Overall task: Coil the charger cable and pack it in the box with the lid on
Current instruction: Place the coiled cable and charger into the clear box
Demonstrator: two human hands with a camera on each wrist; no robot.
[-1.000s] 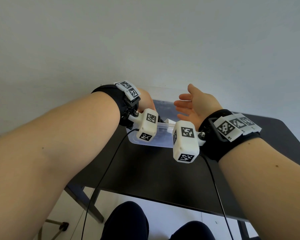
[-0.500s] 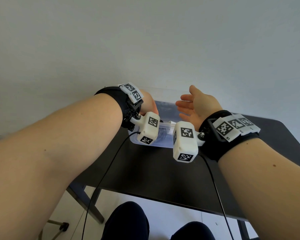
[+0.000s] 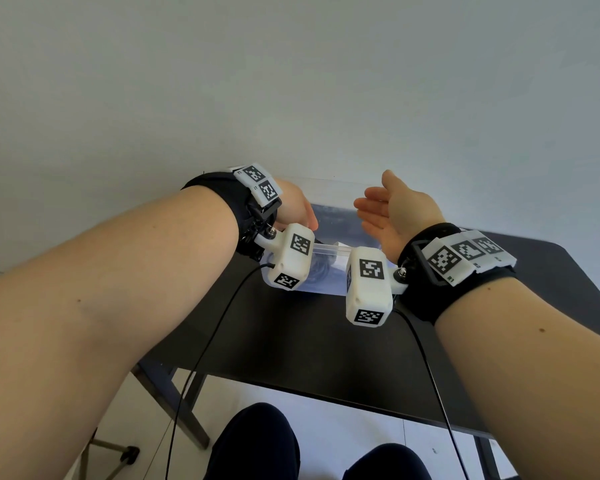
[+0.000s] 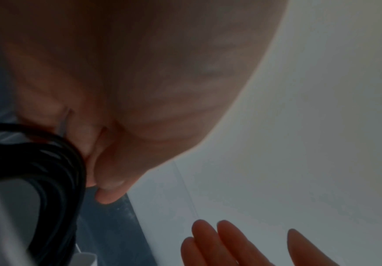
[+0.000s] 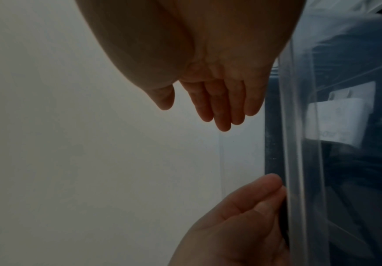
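A clear plastic box (image 3: 329,284) stands on the dark table (image 3: 291,341) against the wall. The coiled black cable (image 4: 56,180) and the white charger (image 5: 335,117) lie inside it. My left hand (image 3: 297,211) is at the box's left side. Its thumb and fingers (image 5: 274,185) pinch a clear plastic edge (image 5: 299,162) along the top, which looks like the lid; I cannot tell lid from rim for sure. My right hand (image 3: 388,213) hovers over the box's right side, fingers (image 5: 222,111) straight, holding nothing.
The table sits right against a plain white wall (image 3: 291,81). The person's knees (image 3: 257,445) show below the table's near edge (image 3: 326,396). Thin black camera leads (image 3: 201,358) hang from both wrists. A tripod foot (image 3: 118,455) stands on the floor at the lower left.
Hardly anything: both hands stay at the box, the left wrist has dipped slightly, and the right hand remains open.
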